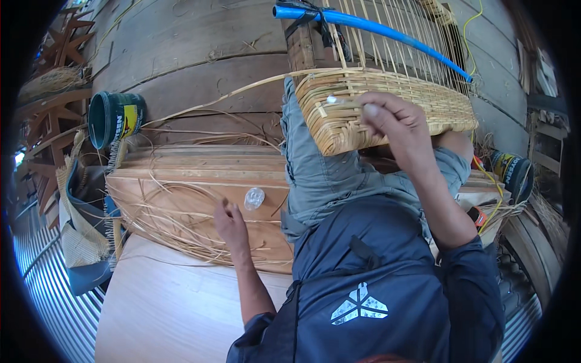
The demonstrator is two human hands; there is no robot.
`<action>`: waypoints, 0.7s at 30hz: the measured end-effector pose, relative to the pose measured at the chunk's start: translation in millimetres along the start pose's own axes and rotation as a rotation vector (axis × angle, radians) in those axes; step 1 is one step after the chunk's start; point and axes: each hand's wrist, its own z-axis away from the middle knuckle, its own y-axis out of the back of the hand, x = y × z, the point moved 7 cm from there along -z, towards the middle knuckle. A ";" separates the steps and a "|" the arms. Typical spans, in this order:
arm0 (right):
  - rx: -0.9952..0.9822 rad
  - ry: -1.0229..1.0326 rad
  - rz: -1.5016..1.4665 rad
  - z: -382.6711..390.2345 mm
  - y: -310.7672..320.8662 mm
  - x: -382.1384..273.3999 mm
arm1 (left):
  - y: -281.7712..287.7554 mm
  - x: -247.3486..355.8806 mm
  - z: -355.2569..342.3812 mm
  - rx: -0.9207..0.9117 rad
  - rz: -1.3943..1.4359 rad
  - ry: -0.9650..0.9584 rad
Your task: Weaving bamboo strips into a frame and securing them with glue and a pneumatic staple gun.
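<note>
A woven rattan panel (387,100) with a thick, rounded corner rests across my lap. Over its near side is my right hand (396,124), thumb and fingers pinched together. What they grip is too small to make out; a small whitish spot (331,99) shows on the weave just left of the fingertips. Lower left, my left hand (231,225) is closed at the end of a thin rattan strip (187,189), above a loose pile of strips (193,237) on the wooden bench (136,192). Beside that hand lies a small clear plastic piece (254,198).
Bare rattan stakes (387,36) rise from the panel's far edge, with a blue pipe (375,30) tied across them. A dark green bucket (115,119) stands at left, another bucket (513,172) at right. One long strip (242,91) arcs left from the panel.
</note>
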 end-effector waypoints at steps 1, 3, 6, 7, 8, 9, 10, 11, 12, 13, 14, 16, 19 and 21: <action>0.031 0.015 0.037 -6.3 11.0 0.9 | 4.3 32.2 -14.6 -0.010 0.102 -0.026; 0.097 0.111 0.152 -21.1 22.0 2.5 | 7.4 107.6 -44.5 0.042 0.143 -0.310; 0.085 0.174 0.299 -39.3 16.9 5.3 | -4.9 211.3 -72.3 0.153 0.057 -0.801; 0.105 0.205 0.387 -43.0 13.8 4.7 | -12.3 232.7 -83.1 0.131 0.069 -0.863; 0.088 0.221 0.454 -46.3 11.6 2.0 | -21.3 249.8 -93.5 0.105 0.090 -0.932; 0.080 0.219 0.457 -48.9 9.8 3.0 | -27.8 255.3 -106.2 0.107 0.091 -0.924; 0.079 0.238 0.492 -51.6 9.5 3.0 | -39.9 263.0 -115.3 0.043 0.078 -0.967; 0.076 0.257 0.525 -54.7 9.1 3.3 | -49.4 268.3 -120.7 -0.021 0.063 -1.009; 0.081 0.250 0.529 -58.4 11.7 5.6 | -52.6 271.1 -127.5 -0.029 0.068 -1.010; 0.070 0.275 0.590 -62.4 11.9 6.6 | -55.6 271.9 -134.0 -0.083 0.078 -1.018; 0.057 0.301 0.651 -66.1 11.3 7.7 | -57.7 272.8 -138.8 -0.137 0.088 -1.025; 0.071 0.358 0.670 -71.1 11.5 7.9 | -54.1 279.8 -142.8 -0.120 0.088 -1.062; 0.067 0.420 0.702 -73.6 10.9 8.2 | -49.3 286.7 -142.9 -0.090 0.044 -1.093; 0.055 0.415 0.706 -75.6 10.1 11.8 | -47.2 289.3 -142.4 -0.091 0.014 -1.087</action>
